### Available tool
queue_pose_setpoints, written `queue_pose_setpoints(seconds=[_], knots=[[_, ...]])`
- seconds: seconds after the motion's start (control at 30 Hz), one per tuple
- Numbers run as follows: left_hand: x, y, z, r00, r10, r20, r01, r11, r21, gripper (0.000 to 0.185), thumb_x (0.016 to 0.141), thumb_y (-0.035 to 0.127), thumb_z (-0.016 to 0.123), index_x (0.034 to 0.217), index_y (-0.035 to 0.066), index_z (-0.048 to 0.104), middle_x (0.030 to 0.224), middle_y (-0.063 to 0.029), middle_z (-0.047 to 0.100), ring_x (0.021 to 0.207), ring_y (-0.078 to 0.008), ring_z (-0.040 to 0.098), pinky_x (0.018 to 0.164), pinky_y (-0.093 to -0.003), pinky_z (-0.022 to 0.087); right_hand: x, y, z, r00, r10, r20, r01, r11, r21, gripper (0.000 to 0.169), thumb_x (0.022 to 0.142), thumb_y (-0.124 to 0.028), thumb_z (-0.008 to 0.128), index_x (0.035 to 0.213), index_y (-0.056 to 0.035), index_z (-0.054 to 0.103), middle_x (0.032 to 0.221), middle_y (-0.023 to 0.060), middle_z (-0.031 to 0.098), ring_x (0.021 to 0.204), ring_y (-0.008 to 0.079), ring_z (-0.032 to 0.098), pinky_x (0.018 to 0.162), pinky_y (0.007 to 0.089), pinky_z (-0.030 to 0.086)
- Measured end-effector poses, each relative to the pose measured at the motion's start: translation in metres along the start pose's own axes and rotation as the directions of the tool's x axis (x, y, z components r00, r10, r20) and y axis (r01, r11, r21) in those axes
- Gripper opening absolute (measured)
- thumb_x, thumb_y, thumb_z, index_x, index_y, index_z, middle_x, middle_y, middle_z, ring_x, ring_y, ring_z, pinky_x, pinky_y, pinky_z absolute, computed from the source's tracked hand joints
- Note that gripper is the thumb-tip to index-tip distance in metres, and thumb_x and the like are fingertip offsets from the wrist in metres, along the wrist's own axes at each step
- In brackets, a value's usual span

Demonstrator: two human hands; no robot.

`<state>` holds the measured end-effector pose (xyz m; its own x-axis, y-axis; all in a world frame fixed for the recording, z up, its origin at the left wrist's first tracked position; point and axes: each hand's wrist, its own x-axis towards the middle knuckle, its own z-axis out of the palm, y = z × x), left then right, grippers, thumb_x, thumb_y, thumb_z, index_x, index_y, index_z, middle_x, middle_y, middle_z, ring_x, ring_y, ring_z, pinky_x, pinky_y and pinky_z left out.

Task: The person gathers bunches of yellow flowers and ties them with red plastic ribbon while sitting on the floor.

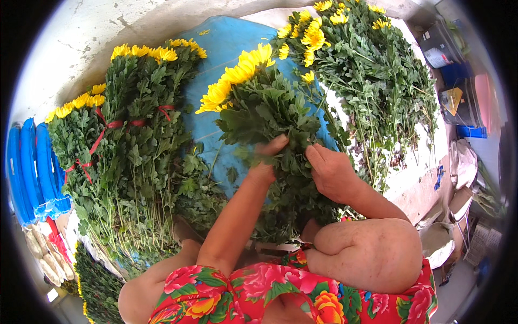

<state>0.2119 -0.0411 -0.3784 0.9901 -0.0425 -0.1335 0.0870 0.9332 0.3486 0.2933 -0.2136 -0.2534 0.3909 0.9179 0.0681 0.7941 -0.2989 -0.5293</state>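
A bunch of yellow chrysanthemums (238, 73) with dense green leaves stands tilted in front of me, its blooms towards the upper left. My left hand (271, 156) is wrapped around its stems from the left, partly hidden by leaves. At the bunch's right side, my right hand (330, 170) has its fingers closed at the leafy stems; what exactly they pinch is hidden. To the left lie chrysanthemum bundles (141, 89), some tied with red ribbon (115, 124). A larger heap of loose chrysanthemums (364, 69) lies on the right.
A blue sheet (210, 52) lies beneath the flowers, with loose leaves on it. Blue wrapped packs (30, 170) are at the far left. Dark containers (461, 101) and a pale cloth or bag (463, 162) are at the right. More flowers (97, 283) lie at the lower left.
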Motion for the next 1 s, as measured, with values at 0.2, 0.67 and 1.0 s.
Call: queue_pose_setpoints(seconds=[0.2, 0.67, 1.0], knots=[[-0.007, -0.008, -0.015, 0.936, 0.063, -0.346, -0.078, 0.997, -0.027, 0.037, 0.101, 0.034, 0.054, 0.120, 0.005, 0.067, 0.116, -0.0117, 0.071, 0.103, -0.0279, 0.068, 0.092, -0.0411, 0.056, 0.009, 0.014, 0.018, 0.993, -0.083, 0.088, 0.089, 0.994, -0.066, 0.043, 0.072, -0.002, 0.069, 0.112, 0.0018, 0.054, 0.089, 0.0130, 0.056, 0.079, 0.0329, 0.062, 0.062, 0.0434, 0.049], [-0.033, 0.042, 0.004, 0.845, 0.444, -0.298, -0.368, 0.887, 0.278, 0.042, 0.103, 0.040, 0.053, 0.131, 0.010, 0.062, 0.125, -0.0106, 0.066, 0.113, -0.0267, 0.064, 0.100, -0.0440, 0.052, -0.121, 0.174, 0.040, 0.661, 0.736, 0.148, -0.747, 0.626, 0.222, 0.044, 0.087, -0.021, 0.070, 0.124, -0.0005, 0.059, 0.101, 0.0251, 0.069, 0.095, 0.0389, 0.067, 0.088, 0.0470, 0.053], [-0.177, 0.335, 0.231, 0.406, 0.476, 0.780, 0.058, -0.865, 0.498, 0.055, 0.101, 0.049, 0.049, 0.134, 0.006, 0.058, 0.127, -0.0167, 0.065, 0.115, -0.0339, 0.062, 0.105, -0.0500, 0.048, -0.163, 0.207, 0.013, 0.700, 0.712, -0.048, -0.697, 0.669, -0.257, 0.081, 0.079, -0.019, 0.074, 0.152, -0.0156, 0.040, 0.144, 0.0161, 0.050, 0.134, 0.0373, 0.048, 0.107, 0.0509, 0.044]])
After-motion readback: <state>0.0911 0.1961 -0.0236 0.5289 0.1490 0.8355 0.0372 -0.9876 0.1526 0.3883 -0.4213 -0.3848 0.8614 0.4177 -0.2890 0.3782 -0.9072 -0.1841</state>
